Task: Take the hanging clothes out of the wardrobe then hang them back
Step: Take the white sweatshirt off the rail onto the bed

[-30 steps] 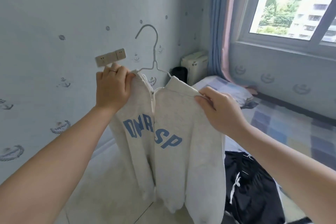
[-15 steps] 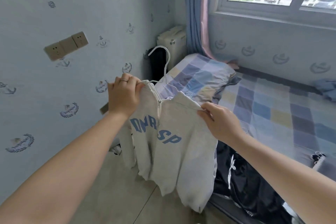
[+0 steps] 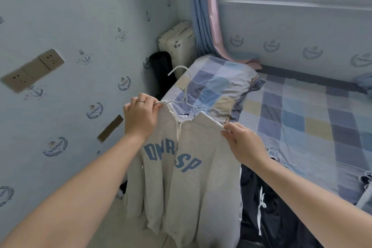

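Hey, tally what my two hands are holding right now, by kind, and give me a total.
sweatshirt: 1
hanger: 1
total: 2

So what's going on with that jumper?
A person is holding a grey sweatshirt with blue letters up in front of them. It sits on a white hanger. The left hand grips one shoulder and the right hand pinches the other. It hangs over the floor beside a bed with a checked cover. Dark clothes lie on the bed's edge. No wardrobe is in view, so the sweatshirt is not hung up yet.
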Available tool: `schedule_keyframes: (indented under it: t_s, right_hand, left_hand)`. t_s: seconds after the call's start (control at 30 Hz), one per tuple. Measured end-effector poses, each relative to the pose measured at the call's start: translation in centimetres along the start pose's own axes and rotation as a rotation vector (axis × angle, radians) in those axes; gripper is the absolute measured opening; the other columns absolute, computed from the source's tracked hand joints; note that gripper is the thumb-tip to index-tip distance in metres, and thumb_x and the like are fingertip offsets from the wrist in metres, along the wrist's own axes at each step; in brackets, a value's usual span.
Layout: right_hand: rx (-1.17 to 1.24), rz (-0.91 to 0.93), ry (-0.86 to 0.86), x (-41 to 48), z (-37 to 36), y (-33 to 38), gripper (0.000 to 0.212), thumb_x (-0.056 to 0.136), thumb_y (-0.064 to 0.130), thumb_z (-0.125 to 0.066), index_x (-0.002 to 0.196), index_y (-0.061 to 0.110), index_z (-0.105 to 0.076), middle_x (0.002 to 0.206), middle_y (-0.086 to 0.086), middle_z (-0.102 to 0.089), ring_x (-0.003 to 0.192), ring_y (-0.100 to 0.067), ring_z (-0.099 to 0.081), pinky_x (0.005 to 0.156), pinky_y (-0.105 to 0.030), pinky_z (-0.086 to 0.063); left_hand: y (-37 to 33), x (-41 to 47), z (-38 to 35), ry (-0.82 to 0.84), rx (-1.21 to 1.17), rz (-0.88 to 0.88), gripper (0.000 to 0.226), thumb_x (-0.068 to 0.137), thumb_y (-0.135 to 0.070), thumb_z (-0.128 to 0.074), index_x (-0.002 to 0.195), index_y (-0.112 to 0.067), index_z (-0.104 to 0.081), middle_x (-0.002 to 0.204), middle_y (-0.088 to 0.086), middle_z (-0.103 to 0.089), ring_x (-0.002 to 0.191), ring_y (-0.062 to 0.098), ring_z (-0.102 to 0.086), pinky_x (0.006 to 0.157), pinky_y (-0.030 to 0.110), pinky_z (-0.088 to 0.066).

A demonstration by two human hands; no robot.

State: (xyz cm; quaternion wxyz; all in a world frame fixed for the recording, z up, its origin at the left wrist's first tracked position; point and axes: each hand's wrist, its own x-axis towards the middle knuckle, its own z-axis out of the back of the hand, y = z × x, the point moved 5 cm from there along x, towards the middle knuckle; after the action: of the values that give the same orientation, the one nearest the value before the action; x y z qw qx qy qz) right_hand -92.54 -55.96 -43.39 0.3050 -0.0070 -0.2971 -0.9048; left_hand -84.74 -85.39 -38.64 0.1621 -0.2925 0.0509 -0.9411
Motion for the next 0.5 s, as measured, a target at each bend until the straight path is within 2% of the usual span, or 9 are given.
schedule_keyframes:
  t_s: [0.17,0.3,0.5]
  right_hand:
    - [-0.002,-0.028,-0.037,5.1,0.1,-1.5,0.015,0.1,0.03,-0.052,0.106,0.022,-0.062,0.096,0.006,-0.062,0.082,-0.024,-0.059,0.058,-0.035,-0.043]
    - [-0.008,-0.066,-0.071,8.8,-0.3,-2.5,0.015,0.1,0.029,-0.051,0.104,0.021,-0.063,0.096,0.008,-0.061,0.082,-0.022,-0.058,0.057,-0.03,-0.032]
    - [-0.051,-0.196,-0.026,13.4,-4.8,-5.1,0.018,0.101,0.028,-0.05,0.109,0.02,-0.064,0.103,0.004,-0.062,0.09,-0.024,-0.058,0.061,-0.033,-0.039]
  left_hand:
    - [-0.1,5.0,-2.6,0.017,-0.005,0.017,0.026,0.101,-0.04,-0.053,0.092,-0.017,-0.063,0.1,0.002,-0.06,0.095,0.029,-0.053,0.08,0.039,-0.031]
    - [0.8,8.6,-5.4,0.029,-0.012,0.016,0.024,0.1,-0.039,-0.055,0.093,-0.018,-0.063,0.101,0.002,-0.06,0.096,0.028,-0.053,0.081,0.039,-0.031]
    - [3.6,11.1,-13.2,0.156,-0.066,0.011,0.026,0.101,-0.04,-0.051,0.095,-0.017,-0.064,0.104,0.003,-0.06,0.098,0.031,-0.054,0.084,0.044,-0.035]
